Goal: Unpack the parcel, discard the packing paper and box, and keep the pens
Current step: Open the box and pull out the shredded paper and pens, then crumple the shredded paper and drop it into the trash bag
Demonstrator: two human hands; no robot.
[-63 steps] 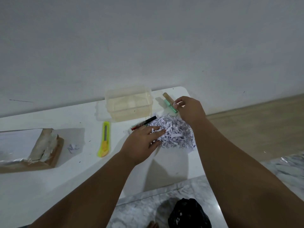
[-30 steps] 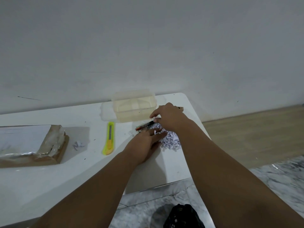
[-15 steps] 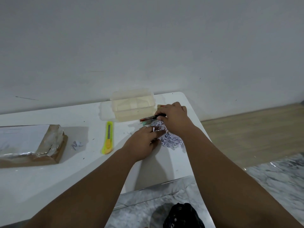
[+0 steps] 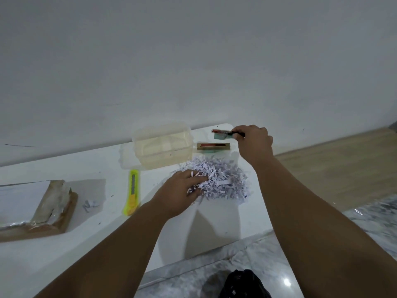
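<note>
A heap of white shredded packing paper (image 4: 223,181) lies on the white table (image 4: 214,229) near its right end. My left hand (image 4: 180,191) rests on the heap's left side with fingers spread into the shreds. Above the table's far right corner, my right hand (image 4: 254,139) is shut on two pens (image 4: 223,134), a red and black one and a green one, held together and pointing left. A tan boxed pen (image 4: 213,146) lies on the table just below them. The opened brown parcel box (image 4: 36,209) sits at the far left.
A clear plastic container (image 4: 163,145) stands at the back by the wall, left of the boxed pen. A yellow utility knife (image 4: 132,191) lies left of my left hand. A paper scrap (image 4: 90,204) sits beside the box. A black bag (image 4: 242,284) is on the marble floor below.
My right hand picked the red and black pen off the heap, joined it with the green one and lifted both up and right. My left hand stayed on the shreds.
</note>
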